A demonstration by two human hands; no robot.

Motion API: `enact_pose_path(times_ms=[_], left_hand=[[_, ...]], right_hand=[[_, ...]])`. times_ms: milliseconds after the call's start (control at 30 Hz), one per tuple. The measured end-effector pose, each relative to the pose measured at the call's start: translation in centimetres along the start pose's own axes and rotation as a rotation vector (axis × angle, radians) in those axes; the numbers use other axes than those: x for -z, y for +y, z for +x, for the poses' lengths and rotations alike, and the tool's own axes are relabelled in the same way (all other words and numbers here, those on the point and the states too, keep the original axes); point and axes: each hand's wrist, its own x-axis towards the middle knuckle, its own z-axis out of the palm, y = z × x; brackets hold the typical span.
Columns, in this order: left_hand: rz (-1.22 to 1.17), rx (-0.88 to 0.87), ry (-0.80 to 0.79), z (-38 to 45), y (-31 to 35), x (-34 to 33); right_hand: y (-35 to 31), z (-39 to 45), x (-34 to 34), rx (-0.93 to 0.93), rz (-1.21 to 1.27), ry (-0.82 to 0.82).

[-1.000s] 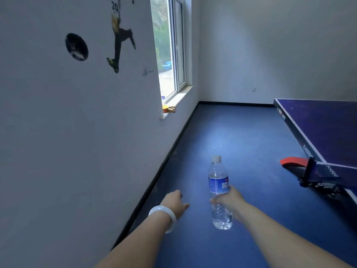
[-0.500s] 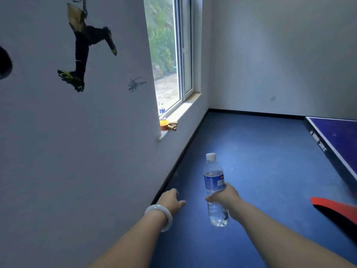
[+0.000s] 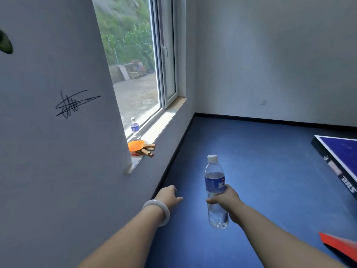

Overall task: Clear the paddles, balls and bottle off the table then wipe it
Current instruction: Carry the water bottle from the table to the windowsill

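Note:
My right hand (image 3: 227,203) grips a clear water bottle (image 3: 214,182) with a blue label and white cap, held upright over the blue floor. My left hand (image 3: 170,196), with a white bangle on the wrist, hangs beside it with loosely curled fingers and holds nothing. On the windowsill (image 3: 162,122) ahead to the left lies a stack of orange paddles (image 3: 138,147) with wooden handles, and a second water bottle (image 3: 135,128) stands just behind them. A corner of the blue table (image 3: 343,149) shows at the right edge.
A white wall (image 3: 58,171) runs close along my left, with a black skirting strip at the floor. A red paddle-like edge (image 3: 340,244) shows at the lower right. The blue floor (image 3: 260,161) stretches to the far wall.
The view has moved closer to the window and turned left; the sill and paddles look larger. The table has slid toward the right edge. My right hand keeps its hold on the bottle.

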Motion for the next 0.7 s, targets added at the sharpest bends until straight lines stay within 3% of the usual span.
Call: enact_pose_path(times_ms=[367, 700], left_hand=[[-0.112, 0.18, 0.117, 26.0, 5.1, 4.9], [-0.199, 0.384, 0.171, 41.3, 4.4, 10.0]], right_hand=[[-9.9, 30.6, -0.4, 0.04, -0.085, -0.157], [-18.1, 49.7, -7.2, 0.061, -0.193, -0.379]])
